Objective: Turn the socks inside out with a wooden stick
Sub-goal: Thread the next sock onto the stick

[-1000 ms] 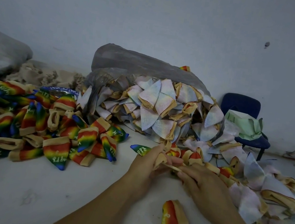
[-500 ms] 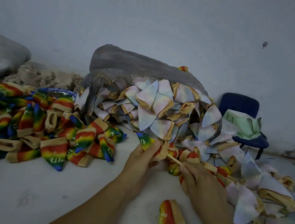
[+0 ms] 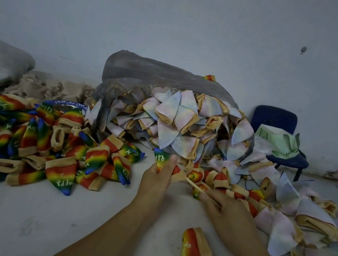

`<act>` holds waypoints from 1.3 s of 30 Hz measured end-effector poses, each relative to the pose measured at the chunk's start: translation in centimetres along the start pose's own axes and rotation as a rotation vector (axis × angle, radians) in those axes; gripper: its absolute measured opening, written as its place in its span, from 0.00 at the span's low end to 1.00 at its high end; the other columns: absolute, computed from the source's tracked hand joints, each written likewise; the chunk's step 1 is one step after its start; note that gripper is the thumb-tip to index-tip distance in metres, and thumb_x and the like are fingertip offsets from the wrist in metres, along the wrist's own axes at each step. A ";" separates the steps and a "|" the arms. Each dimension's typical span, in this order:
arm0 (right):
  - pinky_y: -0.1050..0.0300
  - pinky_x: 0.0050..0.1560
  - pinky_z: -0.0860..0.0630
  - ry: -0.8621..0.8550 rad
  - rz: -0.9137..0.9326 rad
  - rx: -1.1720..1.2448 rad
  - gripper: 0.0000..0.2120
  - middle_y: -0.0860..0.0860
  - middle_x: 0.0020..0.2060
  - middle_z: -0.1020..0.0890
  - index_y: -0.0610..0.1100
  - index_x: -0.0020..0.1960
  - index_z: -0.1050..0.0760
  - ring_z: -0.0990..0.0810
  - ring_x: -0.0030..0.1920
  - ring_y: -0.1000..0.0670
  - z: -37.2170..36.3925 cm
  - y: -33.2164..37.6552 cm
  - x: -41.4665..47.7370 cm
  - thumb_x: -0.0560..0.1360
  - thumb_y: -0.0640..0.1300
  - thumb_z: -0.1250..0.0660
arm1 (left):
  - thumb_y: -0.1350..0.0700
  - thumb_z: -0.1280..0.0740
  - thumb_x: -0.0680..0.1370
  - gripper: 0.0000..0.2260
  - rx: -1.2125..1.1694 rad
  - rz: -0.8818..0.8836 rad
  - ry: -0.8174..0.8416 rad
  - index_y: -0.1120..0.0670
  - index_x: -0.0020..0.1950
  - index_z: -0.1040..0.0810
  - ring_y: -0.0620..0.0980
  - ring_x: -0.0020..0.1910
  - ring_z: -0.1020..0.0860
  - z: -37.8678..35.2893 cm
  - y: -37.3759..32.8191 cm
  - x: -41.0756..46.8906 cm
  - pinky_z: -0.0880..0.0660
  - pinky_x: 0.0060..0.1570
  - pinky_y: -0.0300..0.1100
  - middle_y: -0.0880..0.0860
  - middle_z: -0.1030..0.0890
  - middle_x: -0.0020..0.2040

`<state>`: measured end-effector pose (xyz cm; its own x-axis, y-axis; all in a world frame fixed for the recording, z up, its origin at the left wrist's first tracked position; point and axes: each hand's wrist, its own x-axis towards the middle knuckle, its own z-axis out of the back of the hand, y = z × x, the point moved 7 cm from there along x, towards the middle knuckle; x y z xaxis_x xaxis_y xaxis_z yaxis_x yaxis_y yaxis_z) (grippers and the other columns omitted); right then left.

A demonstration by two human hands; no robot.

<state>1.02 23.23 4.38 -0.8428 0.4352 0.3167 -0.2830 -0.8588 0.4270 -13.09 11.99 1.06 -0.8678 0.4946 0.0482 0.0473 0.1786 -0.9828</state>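
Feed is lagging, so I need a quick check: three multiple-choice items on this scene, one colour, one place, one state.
1. The chair is: A) red B) blue C) white.
2. The lone sock nearest the camera lies: A) in a bucket B) on a shelf C) between the forearms.
3. The left hand: A) lies flat, empty B) grips a rainbow sock C) rests on a knee.
Key: B, back and seat are dark blue; C, an arm passes each side; B, thumb and fingers clamp it while the right hand holds the stick.
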 end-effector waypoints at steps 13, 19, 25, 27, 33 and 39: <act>0.60 0.35 0.30 0.055 -0.007 -0.092 0.14 0.52 0.34 0.21 0.53 0.43 0.25 0.24 0.35 0.56 0.1 -0.3 -0.1 0.78 0.60 0.43 | 0.41 0.34 0.72 0.15 -0.408 0.043 0.049 0.47 0.48 0.14 0.40 0.33 0.26 0.4 0.4 1.0 0.31 0.39 0.35 0.45 0.23 0.35; 0.62 0.35 0.31 -0.041 -0.034 -0.092 0.14 0.55 0.34 0.22 0.55 0.46 0.25 0.24 0.36 0.57 0.5 -0.3 0.0 0.78 0.61 0.44 | 0.42 0.29 0.70 0.15 -0.460 0.078 0.058 0.53 0.43 0.21 0.42 0.28 0.29 -0.1 0.8 1.0 0.32 0.30 0.35 0.50 0.24 0.33; 0.59 0.38 0.28 -0.039 -0.064 -0.047 0.14 0.58 0.35 0.20 0.57 0.46 0.25 0.24 0.37 0.59 -0.1 -0.4 0.0 0.78 0.61 0.46 | 0.33 0.30 0.63 0.18 -0.234 0.008 -0.049 0.47 0.32 0.23 0.42 0.24 0.33 0.7 -0.1 0.8 0.36 0.28 0.35 0.44 0.28 0.25; 0.64 0.36 0.31 -0.036 -0.087 0.014 0.13 0.62 0.34 0.22 0.59 0.42 0.26 0.24 0.38 0.62 -0.4 -0.4 0.0 0.78 0.60 0.46 | 0.32 0.33 0.66 0.19 -0.092 -0.022 -0.108 0.48 0.36 0.23 0.41 0.26 0.26 1.0 -0.3 0.7 0.31 0.33 0.37 0.44 0.24 0.26; 0.59 0.38 0.28 -0.083 -0.170 0.163 0.14 0.61 0.34 0.21 0.61 0.35 0.30 0.24 0.39 0.61 -1.2 0.2 0.1 0.78 0.61 0.45 | 0.36 0.40 0.77 0.23 0.073 -0.139 -0.091 0.52 0.34 0.23 0.38 0.26 0.26 -0.2 -1.1 0.1 0.29 0.36 0.38 0.46 0.23 0.26; 0.64 0.31 0.36 -0.177 -0.078 -0.051 0.13 0.61 0.28 0.27 0.60 0.47 0.24 0.28 0.32 0.62 0.8 -0.1 0.1 0.77 0.63 0.45 | 0.32 0.50 0.74 0.29 0.153 -0.111 -0.020 0.52 0.41 0.19 0.41 0.37 0.21 -0.5 -0.5 0.0 0.28 0.40 0.32 0.46 0.17 0.33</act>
<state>1.33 23.63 5.06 -0.7253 0.5374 0.4302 -0.3708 -0.8315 0.4136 -12.82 12.35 1.60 -0.8731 0.4621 0.1554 -0.1234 0.0988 -0.9874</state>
